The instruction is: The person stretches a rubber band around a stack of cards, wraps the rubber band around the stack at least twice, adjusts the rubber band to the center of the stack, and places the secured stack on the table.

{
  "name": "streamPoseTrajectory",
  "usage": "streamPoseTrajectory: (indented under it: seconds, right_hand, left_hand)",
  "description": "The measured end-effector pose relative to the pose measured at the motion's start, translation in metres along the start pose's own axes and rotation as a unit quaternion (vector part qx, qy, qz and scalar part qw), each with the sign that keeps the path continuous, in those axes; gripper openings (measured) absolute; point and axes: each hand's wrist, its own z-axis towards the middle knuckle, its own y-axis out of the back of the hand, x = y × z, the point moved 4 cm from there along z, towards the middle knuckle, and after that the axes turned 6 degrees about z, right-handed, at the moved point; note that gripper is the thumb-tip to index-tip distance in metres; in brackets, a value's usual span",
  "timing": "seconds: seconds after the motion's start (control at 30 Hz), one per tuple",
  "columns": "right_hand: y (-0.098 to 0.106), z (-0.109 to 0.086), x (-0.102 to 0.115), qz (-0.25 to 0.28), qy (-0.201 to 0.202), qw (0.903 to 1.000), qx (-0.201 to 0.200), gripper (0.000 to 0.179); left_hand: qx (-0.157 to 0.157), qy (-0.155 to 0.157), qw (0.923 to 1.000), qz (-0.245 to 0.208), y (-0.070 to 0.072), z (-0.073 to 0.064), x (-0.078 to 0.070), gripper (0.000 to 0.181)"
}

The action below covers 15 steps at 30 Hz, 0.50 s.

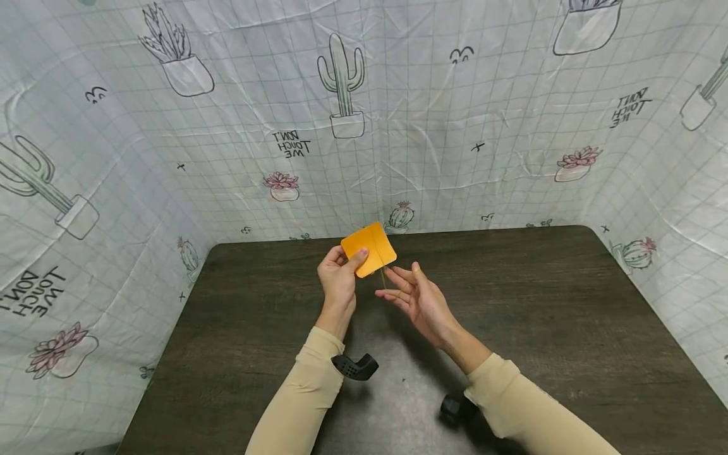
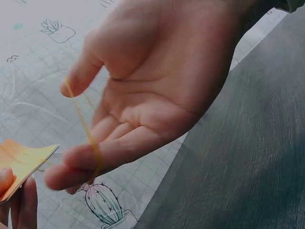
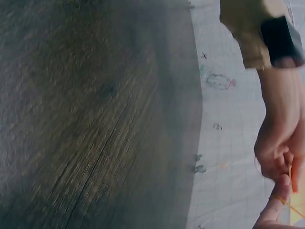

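My left hand (image 1: 338,278) pinches an orange-yellow square card (image 1: 355,243) with rounded corners, thumb on its face and fingers behind. A thin line crosses the card's face in the head view. To its right, my right hand (image 1: 423,306) is spread, palm toward the left hand. A thin yellow rubber band (image 2: 84,117) stretches from its thumb round its fingers in the left wrist view. There the card (image 2: 24,162) shows a bent upper edge beside the fingertips. In the right wrist view the left hand (image 3: 281,124) and part of the band (image 3: 293,208) appear at the right edge.
A dark wood-grain table (image 1: 256,328) lies below the hands. Behind it and along both sides hangs a pale curtain (image 1: 409,114) printed with cacti and lettering. Black devices sit at the left wrist (image 1: 355,367) and right wrist (image 1: 455,409).
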Motion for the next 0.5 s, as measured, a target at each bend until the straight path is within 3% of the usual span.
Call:
streamPoseTrajectory:
  seconds: [0.27,0.5]
  right_hand:
    - [0.019,0.01,0.0,0.036,-0.061,0.9973,0.017,0.082]
    - [0.028,0.017,0.004,0.055,-0.11,0.9914,0.044,0.082]
  left_hand:
    - [0.081,-0.006,0.9965,0.017,0.001,-0.001,0.003,0.015]
    - [0.143,-0.003,0.9877,0.064,0.002,-0.001,0.005,0.012]
